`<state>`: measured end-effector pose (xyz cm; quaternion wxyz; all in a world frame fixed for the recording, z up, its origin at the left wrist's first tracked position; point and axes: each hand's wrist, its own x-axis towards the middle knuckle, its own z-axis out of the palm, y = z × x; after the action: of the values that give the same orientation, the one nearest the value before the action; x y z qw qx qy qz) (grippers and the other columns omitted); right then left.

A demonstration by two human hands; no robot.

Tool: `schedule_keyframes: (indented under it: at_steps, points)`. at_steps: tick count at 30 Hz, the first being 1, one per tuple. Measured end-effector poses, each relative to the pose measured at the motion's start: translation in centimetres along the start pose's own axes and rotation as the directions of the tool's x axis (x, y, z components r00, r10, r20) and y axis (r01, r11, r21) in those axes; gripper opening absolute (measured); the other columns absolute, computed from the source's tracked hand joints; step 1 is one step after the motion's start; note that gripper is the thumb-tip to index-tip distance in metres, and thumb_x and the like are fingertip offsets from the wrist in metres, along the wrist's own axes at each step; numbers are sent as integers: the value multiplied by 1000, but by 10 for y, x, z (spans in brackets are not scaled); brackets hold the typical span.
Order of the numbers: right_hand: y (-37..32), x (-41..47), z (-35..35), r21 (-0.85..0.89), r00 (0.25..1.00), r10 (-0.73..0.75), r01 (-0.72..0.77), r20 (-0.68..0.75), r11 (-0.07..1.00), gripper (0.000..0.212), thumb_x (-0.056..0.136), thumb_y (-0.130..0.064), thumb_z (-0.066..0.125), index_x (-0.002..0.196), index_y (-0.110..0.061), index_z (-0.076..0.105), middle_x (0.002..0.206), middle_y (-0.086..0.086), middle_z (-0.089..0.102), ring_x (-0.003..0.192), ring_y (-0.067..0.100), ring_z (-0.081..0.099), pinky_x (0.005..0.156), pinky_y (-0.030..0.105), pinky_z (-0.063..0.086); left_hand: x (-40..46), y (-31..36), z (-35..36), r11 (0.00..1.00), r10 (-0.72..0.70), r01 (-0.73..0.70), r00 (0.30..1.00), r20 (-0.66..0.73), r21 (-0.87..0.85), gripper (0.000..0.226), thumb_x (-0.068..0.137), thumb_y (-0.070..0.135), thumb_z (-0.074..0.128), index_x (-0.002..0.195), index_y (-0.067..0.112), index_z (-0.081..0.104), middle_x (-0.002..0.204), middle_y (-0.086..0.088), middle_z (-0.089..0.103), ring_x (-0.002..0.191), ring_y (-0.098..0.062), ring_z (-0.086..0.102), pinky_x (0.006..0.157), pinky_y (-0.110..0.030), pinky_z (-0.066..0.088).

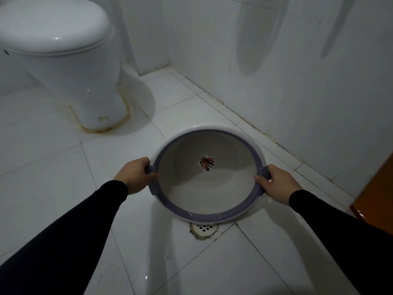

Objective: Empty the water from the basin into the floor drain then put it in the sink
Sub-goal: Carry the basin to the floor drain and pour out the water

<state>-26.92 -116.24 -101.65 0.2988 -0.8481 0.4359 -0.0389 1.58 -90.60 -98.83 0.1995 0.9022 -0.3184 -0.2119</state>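
Note:
A round white basin [207, 186] with a purple rim and a leaf picture on its bottom is tilted towards me, its near edge low over the floor. My left hand [136, 173] grips the purple handle on its left side, and my right hand [276, 184] grips the handle on its right. Directly below the basin's near edge lies the white floor drain [204, 227], partly hidden by the rim. The tiles around the drain look wet. The sink is out of view.
A white toilet [63, 60] with its lid down stands at the back left. A tiled wall [297, 71] runs along the right, meeting the floor just beyond the basin. An orange door or panel [376, 188] is at the right edge.

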Motion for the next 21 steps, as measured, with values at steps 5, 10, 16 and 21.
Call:
schedule_keyframes:
  at_steps: [5, 10, 16, 21]
  points:
    - [0, -1, 0, 0, 1000, -3, 3, -7, 1000, 33, 92, -32, 56, 114, -8, 55, 109, 10, 64, 86, 16, 53, 74, 22, 39, 1, -1, 1, 1000, 9, -9, 1000, -8, 29, 26, 84, 27, 66, 75, 11, 48, 88, -13, 64, 84, -34, 61, 76, -45, 54]
    - [-1, -3, -2, -6, 1000, -1, 1, -2, 1000, 33, 92, -32, 55, 114, -8, 55, 110, 10, 64, 86, 16, 53, 74, 22, 38, 3, -1, 1, 996, 22, -20, 1000, -22, 89, 27, 84, 29, 66, 71, 16, 46, 87, -10, 64, 82, -30, 58, 65, -35, 41]
    - [-2, -5, -3, -9, 1000, 1, -1, -4, 1000, 30, 91, -32, 56, 111, -8, 55, 101, 7, 62, 84, 17, 53, 70, 23, 38, 2, -1, 1, 995, 27, -25, 999, -24, 95, 29, 83, 29, 67, 71, 15, 46, 79, -4, 60, 80, -29, 55, 63, -35, 39]
    - [-4, -6, -4, 2, 1000, 4, -4, -6, 1000, 24, 90, -32, 57, 102, -11, 55, 93, 4, 60, 81, 18, 56, 62, 23, 38, 0, 0, -1, 994, 34, -31, 999, -28, 108, 28, 84, 29, 67, 73, 14, 47, 81, -5, 61, 80, -28, 55, 65, -35, 39]
